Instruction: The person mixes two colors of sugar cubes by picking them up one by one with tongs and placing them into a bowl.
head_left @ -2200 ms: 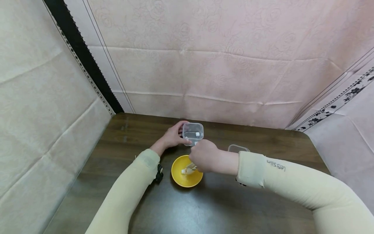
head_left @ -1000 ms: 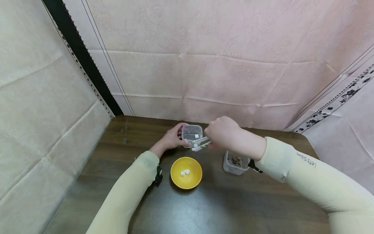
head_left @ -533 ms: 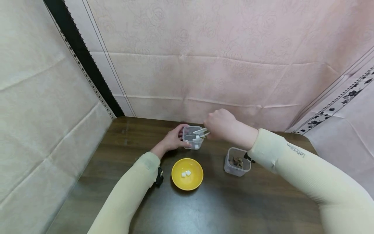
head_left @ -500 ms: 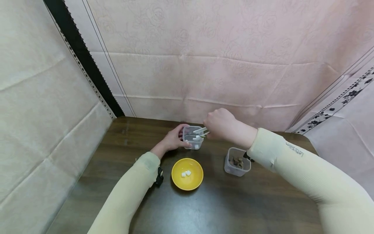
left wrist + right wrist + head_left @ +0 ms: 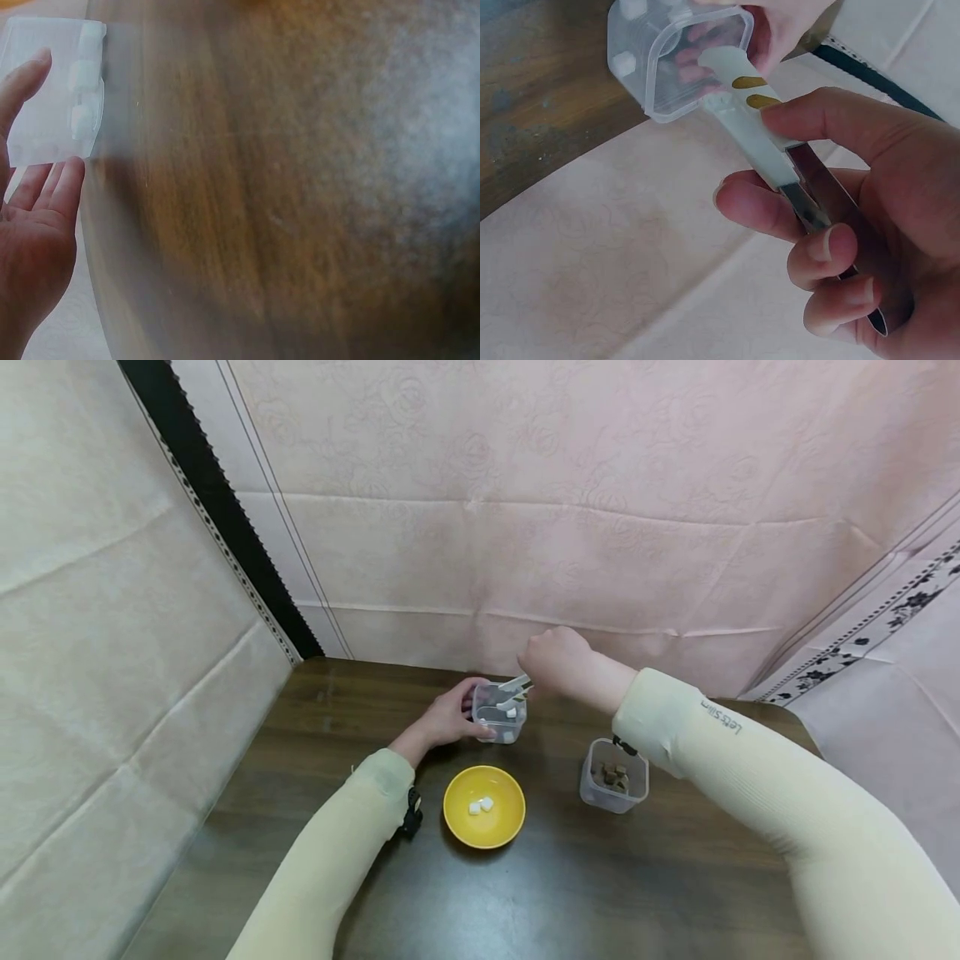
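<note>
Left hand: we see the left hand [image 5: 448,713] gripping the clear plastic box [image 5: 487,698], its thumb on one side and its fingers on the other.
Right hand: the right hand [image 5: 557,662] is wrapped around the metal handle of the tongs [image 5: 757,135], with the thumb on one white arm; we see a gap between the tong tips and no cube plainly caught there.
Plastic box: its mouth meets the tong tips; a few white cubes [image 5: 622,61] lie inside, and we cannot tell whether its base touches the table [image 5: 480,918].
Yellow bowl: two cubes [image 5: 487,803] lie close together in the yellow bowl [image 5: 483,836], nearer to us than the plastic box.
Second box: to the right, below the right sleeve [image 5: 658,714], we see a clear tub [image 5: 596,797] with brown cubes [image 5: 617,777].
What changed: about two seconds ago the tongs were over the bowl; now they reach into the plastic box's mouth, while the left hand has kept its grip.
What it means: we judge the work is back at the picking stage, the two cubes in the bowl being set down.
</note>
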`<state>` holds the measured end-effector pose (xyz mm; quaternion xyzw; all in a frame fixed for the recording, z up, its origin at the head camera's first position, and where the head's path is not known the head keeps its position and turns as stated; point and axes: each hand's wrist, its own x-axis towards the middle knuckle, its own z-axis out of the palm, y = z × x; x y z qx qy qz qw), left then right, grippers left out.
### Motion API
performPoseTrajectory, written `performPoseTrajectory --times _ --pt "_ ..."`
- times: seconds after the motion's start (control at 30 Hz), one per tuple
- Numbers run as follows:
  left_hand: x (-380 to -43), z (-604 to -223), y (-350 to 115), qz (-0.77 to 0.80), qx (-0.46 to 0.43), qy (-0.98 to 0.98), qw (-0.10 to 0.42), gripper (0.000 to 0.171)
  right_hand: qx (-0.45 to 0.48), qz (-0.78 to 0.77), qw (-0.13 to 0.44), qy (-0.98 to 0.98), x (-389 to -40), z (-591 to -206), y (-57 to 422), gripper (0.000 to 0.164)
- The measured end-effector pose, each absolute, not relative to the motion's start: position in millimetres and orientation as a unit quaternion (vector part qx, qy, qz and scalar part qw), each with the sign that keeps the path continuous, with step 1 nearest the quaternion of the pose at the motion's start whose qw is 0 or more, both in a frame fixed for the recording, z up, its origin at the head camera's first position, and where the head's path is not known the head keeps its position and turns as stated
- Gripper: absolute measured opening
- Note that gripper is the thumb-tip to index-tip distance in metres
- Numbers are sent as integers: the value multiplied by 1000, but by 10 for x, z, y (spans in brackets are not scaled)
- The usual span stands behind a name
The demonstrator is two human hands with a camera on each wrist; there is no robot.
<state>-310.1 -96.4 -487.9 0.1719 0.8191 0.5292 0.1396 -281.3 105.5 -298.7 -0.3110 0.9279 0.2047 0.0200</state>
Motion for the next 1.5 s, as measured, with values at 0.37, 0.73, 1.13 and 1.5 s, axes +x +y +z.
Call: performPoseTrajectory --times 0.37,0.73,1.13,1.5 --pt "-3125 -4917 -961 522 172 823 141 88 -246 180 190 933 -3142 -2990 993 33" --pt "-3126 -4899 -943 521 169 825 142 88 -193 129 237 943 -3300 -3006 932 23" --pt "-3114 -4885 -958 511 163 832 142 89 -200 166 235 937 -3284 -3111 820 19" --pt "-3136 -4923 -981 522 165 824 145 88 -232 252 178 923 -3275 -3290 729 20"
